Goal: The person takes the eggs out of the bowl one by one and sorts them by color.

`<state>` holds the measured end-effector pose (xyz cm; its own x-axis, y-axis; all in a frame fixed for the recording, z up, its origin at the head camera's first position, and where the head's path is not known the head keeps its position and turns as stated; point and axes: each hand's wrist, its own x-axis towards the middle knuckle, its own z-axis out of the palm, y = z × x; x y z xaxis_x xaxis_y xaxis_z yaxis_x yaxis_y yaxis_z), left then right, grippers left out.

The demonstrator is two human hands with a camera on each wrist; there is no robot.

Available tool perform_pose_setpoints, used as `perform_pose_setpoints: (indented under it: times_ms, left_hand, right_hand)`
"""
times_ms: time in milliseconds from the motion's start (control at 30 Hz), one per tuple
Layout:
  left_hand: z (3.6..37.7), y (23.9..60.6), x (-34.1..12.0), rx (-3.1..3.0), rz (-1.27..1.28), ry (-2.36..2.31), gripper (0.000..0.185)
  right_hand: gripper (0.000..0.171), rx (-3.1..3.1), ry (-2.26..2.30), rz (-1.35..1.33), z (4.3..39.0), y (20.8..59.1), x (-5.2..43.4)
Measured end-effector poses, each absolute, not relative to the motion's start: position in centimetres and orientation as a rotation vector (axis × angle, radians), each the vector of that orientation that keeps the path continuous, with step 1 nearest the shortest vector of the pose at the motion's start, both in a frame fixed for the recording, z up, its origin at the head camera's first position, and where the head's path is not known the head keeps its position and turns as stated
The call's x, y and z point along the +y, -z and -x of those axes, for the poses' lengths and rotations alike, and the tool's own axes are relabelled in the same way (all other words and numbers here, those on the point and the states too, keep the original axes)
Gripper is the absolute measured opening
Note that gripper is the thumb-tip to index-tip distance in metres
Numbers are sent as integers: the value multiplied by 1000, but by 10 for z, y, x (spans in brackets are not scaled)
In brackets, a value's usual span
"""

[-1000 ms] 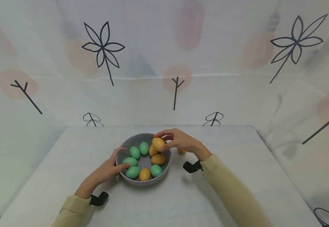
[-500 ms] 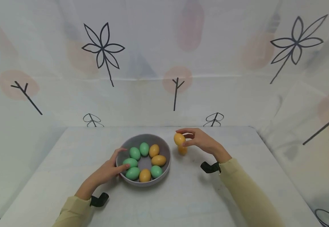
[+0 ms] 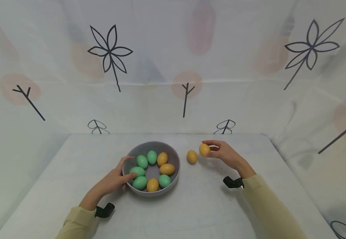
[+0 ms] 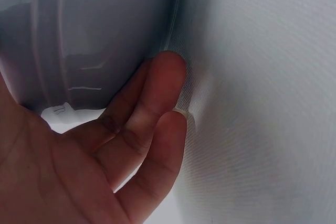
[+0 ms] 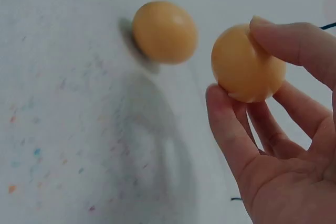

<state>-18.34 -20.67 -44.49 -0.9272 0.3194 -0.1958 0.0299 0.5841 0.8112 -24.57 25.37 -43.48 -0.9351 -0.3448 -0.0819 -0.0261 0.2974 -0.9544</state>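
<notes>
Orange egg [image 5: 247,64] fingertip-pinched, wrist-view only

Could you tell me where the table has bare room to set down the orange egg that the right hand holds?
Bare table lies in front of the bowl, between the two sleeves. It is crowded between the bowl and the right hand, where another orange egg lies.

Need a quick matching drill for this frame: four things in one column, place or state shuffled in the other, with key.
Things:
1. left hand
2. right hand
3. loose orange egg
4. green eggs

Places or states:
A. lying in the grey bowl
B. on the table beside the bowl
C. pinching an orange egg
D. resting on the bowl's rim

Pairs: 1-D, 2-C, 3-B, 4-A
</notes>
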Motion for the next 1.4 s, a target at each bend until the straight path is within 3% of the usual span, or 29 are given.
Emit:
perform_pose_setpoints:
  times_ms: [667, 1400]
  left_hand:
    - [182, 444, -206, 2511, -293, -1270, 70]
    - [183, 448, -208, 2510, -295, -1253, 69]
  right_hand:
    - [61, 2510, 1492, 212, 245, 466, 256]
    - [66, 2537, 1420, 247, 243, 466, 251]
